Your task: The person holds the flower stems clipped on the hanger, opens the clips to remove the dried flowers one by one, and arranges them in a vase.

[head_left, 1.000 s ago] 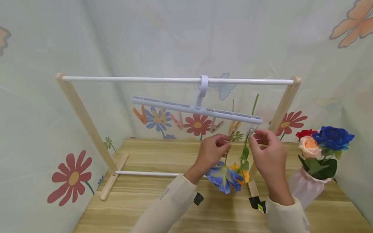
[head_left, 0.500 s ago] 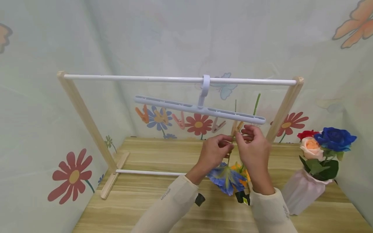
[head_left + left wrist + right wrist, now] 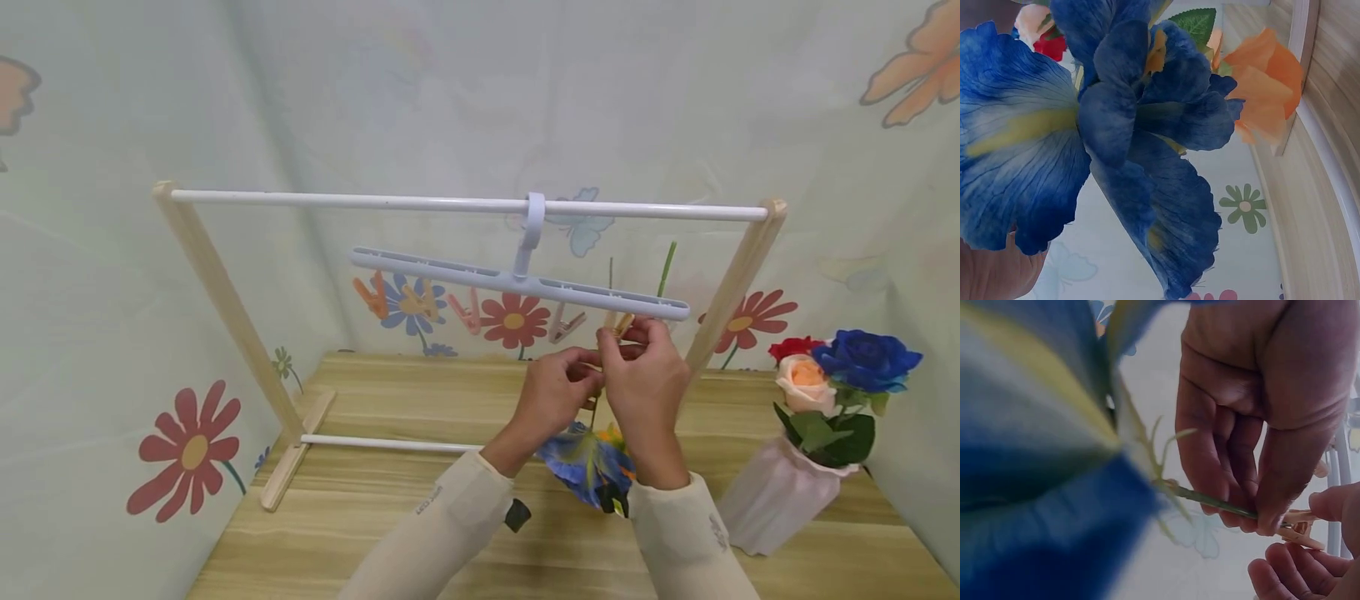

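Observation:
My left hand [image 3: 551, 392] pinches the thin stem [image 3: 1210, 500] of an artificial blue iris [image 3: 1110, 112], whose bloom hangs downward. The top of that stem rises behind the hanger [image 3: 480, 277]. At the yellow-beige clothespin [image 3: 1300, 534], my right hand [image 3: 647, 383] grips with thumb and fingers, close beside the left fingertips. The clothespin hangs from the pale blue hanger, and the stem runs up to its jaws in the right wrist view. An orange flower [image 3: 1266, 81] hangs just behind the iris; its green stem [image 3: 667, 268] sticks up past the hanger's right end.
More clothespins, orange [image 3: 372, 296], pink [image 3: 467, 312] and grey [image 3: 564, 323] among them, hang along the hanger. It hooks over the white rod [image 3: 337, 200] of a wooden rack. A pink vase [image 3: 780, 492] of roses stands right. A dark object [image 3: 517, 515] shows beside the left sleeve.
My right hand has moved left from the clear clothespin at the hanger's end to the yellow-beige one. My left hand keeps pinching the iris stem. The view has shifted slightly.

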A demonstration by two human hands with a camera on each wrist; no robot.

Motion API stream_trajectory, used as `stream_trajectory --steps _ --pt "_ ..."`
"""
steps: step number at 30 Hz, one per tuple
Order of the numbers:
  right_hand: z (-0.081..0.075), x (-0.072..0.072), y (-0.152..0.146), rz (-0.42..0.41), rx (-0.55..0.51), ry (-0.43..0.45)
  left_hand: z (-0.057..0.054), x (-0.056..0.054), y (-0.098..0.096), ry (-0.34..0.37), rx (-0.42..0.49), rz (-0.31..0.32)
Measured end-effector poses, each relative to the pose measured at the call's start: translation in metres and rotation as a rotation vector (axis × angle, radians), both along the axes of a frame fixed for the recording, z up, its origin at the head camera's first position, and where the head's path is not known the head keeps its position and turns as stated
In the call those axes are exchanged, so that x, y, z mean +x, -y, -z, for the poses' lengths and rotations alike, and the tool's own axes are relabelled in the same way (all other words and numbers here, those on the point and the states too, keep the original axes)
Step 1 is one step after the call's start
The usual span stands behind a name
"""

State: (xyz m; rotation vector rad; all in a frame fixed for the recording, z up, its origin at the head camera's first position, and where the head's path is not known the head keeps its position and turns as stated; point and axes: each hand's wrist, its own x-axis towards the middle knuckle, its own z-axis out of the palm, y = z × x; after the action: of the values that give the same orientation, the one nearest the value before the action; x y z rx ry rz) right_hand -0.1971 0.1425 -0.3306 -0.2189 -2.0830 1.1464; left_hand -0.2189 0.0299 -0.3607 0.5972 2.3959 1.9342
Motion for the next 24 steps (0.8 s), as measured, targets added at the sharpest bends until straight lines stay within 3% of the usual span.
stream_trajectory --steps 24 --pt "0.0047 -0.0062 0.0008 0.024 0.013 -0.086 -0.0005 -0.0021 -0.0007 0.010 -0.005 -0.001"
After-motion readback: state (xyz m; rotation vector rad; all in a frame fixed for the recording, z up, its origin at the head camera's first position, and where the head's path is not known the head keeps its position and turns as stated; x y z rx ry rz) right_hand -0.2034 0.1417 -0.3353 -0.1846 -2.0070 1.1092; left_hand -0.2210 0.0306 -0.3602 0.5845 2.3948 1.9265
